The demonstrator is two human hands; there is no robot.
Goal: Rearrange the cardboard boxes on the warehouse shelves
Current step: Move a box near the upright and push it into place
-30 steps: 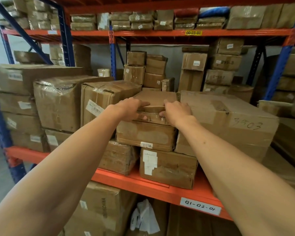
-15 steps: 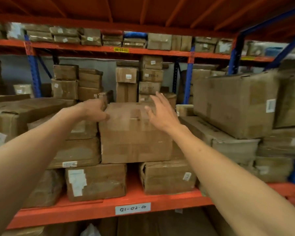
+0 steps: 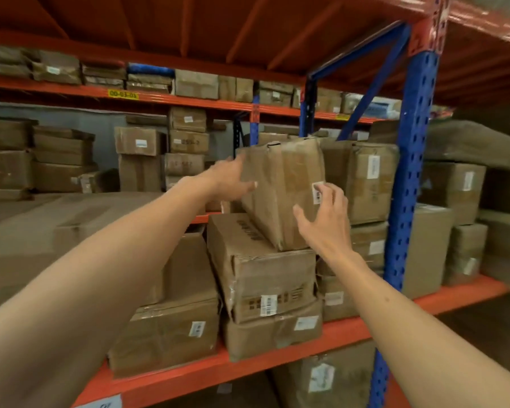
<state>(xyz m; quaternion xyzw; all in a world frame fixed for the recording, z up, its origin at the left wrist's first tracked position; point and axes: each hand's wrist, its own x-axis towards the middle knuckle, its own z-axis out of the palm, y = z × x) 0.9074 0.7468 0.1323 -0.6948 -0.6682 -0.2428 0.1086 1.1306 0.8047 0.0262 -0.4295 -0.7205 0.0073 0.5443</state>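
A tall taped cardboard box point(image 3: 280, 189) leans tilted on top of a long box point(image 3: 259, 269) in the middle of the orange shelf point(image 3: 277, 346). My left hand point(image 3: 230, 181) lies flat against the tilted box's left side, thumb on its front. My right hand point(image 3: 324, 219) has its fingers spread at the box's lower right front, by a barcode label; whether it touches is unclear. Under the long box lies a crumpled box point(image 3: 274, 331), and a squat box point(image 3: 165, 334) sits to its left.
A blue upright post point(image 3: 409, 184) stands just right of the stack, with more boxes point(image 3: 454, 219) beyond it. A large flat box point(image 3: 56, 231) fills the left. Stacked boxes line the far rack point(image 3: 186, 142), and an orange deck hangs overhead.
My view has swung right along the shelf. Both hands left the small box in the earlier stack and now reach for the tilted tall box near the blue post.
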